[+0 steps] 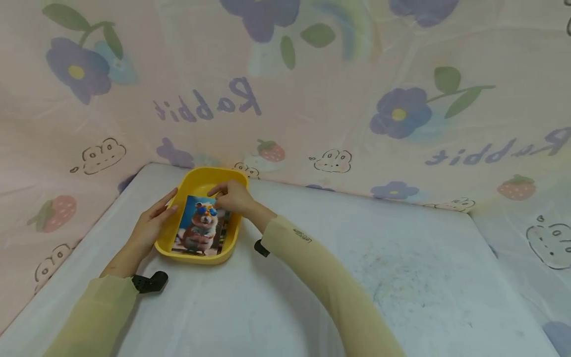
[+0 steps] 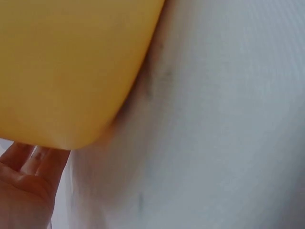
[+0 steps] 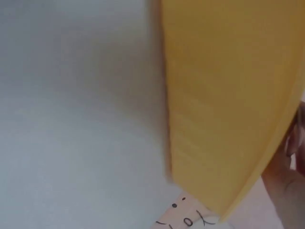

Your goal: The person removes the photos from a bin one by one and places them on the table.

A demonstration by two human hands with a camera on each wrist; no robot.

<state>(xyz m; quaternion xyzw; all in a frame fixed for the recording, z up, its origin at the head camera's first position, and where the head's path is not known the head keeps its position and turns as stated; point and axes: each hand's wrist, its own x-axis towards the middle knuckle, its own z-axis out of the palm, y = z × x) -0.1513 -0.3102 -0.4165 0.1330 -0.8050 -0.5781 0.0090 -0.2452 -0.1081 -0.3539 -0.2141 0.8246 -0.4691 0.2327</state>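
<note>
A yellow plastic tray with rounded corners sits at the far left of the white table. In it lies a picture card of a furry animal in blue sunglasses, with a darker picture edge showing along its right side. My left hand rests against the tray's left side, fingers fairly straight on the outer wall and thumb at the rim. Over the tray's right rim reaches my right hand, its bent fingers pinching the card's upper right corner. In the right wrist view, the tray wall hides most of that hand.
The white table extends to the right, with dark smudges on its surface. A pink curtain printed with flowers, rabbits and strawberries hangs close behind the tray. Black wrist mounts stick out from both sleeves.
</note>
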